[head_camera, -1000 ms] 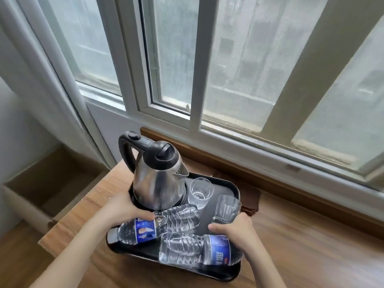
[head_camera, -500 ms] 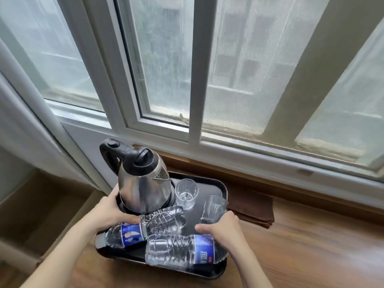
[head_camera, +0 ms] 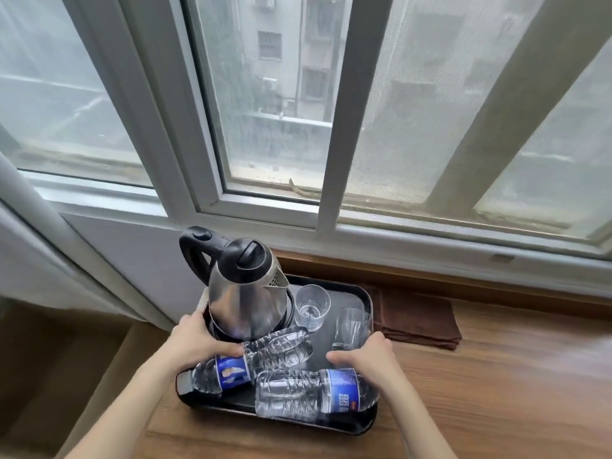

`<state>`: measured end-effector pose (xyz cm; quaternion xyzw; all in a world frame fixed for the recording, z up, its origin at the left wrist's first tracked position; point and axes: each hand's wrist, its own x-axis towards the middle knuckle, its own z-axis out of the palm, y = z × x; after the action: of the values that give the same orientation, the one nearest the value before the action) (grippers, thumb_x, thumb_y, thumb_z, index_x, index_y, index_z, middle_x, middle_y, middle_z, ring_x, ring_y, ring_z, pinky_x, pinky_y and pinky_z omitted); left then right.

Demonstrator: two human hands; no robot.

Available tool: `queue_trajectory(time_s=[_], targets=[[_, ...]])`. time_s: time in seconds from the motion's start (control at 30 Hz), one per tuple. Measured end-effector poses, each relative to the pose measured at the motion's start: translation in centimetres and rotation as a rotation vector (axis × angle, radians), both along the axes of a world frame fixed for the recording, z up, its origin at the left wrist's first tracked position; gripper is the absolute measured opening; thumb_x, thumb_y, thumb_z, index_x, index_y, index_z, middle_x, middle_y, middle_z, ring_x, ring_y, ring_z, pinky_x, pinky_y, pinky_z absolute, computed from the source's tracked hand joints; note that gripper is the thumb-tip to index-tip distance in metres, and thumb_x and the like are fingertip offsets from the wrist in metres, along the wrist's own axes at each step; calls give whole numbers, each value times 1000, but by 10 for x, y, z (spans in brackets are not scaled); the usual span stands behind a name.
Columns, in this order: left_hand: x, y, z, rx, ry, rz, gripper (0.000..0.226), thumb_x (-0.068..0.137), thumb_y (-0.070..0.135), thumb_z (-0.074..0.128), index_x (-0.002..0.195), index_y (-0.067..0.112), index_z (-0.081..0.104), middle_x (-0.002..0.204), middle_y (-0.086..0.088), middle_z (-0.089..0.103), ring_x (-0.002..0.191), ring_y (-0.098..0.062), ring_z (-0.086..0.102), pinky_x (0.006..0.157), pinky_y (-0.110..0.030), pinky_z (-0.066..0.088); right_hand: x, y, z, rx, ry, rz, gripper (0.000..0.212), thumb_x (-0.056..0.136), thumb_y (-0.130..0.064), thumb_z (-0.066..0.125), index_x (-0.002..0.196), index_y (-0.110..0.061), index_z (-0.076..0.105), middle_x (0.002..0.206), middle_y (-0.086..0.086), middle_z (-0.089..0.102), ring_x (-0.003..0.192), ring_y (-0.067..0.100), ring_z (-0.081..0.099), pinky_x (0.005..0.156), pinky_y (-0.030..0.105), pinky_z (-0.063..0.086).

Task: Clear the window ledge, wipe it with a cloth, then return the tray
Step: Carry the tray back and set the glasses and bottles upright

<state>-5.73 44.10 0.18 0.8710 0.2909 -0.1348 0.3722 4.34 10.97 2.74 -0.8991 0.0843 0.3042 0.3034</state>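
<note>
Below a large window, a wooden ledge carries a black tray, gripped at its sides by the left hand and right hand.

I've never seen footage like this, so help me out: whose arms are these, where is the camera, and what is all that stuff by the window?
There is no machine here. The camera sits on a person's head and looks forward and down, so you see their own two arms. The left hand grips the left side of a black tray and the right hand grips its right side. The tray sits on a wooden ledge under the window. On it stand a steel kettle and two glasses, and two water bottles lie on their sides. A folded brown cloth lies on the ledge just right of the tray.
</note>
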Motion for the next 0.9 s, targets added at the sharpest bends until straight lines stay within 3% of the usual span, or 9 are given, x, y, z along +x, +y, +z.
queue_trajectory(time_s=[0.17,0.3,0.6,0.73,0.8,0.9], targets=[[16,14,-16,-15,-14,-60,136,16,84,78,137,44,31,101,1,69,101,-19,62,91,-39,54,4,12,0,-33,0,-43,120,34,-69,82,130,-7,43,133,9,48,121,25,49,102,44,46],[19,17,-22,-37,-63,-58,147,18,80,82,143,57,6,110,-1,68,108,-24,61,97,-45,51,1,18,0,-39,-3,-67,118,42,-64,86,133,-5,41,136,11,46,125,27,47,104,44,44],[19,12,-18,-38,-39,-49,146,21,83,80,143,54,4,121,-3,64,115,-30,57,100,-49,48,0,17,-2,-60,-13,-3,120,45,-65,88,136,-5,38,138,10,42,124,26,47,102,41,45],[12,8,-15,-46,-36,-2,148,24,82,81,142,61,-5,119,-8,63,114,-34,58,100,-50,48,-1,9,5,-18,13,26,119,40,-68,86,132,-7,41,134,7,47,119,22,50,99,40,47],[6,2,-5,-6,-34,19,140,30,84,77,145,58,2,118,-7,63,113,-35,57,98,-49,48,-5,7,8,1,10,38,116,39,-69,85,129,-10,42,130,5,52,115,21,54,97,40,49],[-9,-22,20,183,-87,43,119,44,77,75,145,31,32,119,-10,56,115,-38,49,96,-49,44,-16,7,13,-26,-48,61,120,50,-70,83,139,-6,35,140,9,48,125,25,49,103,40,45]])
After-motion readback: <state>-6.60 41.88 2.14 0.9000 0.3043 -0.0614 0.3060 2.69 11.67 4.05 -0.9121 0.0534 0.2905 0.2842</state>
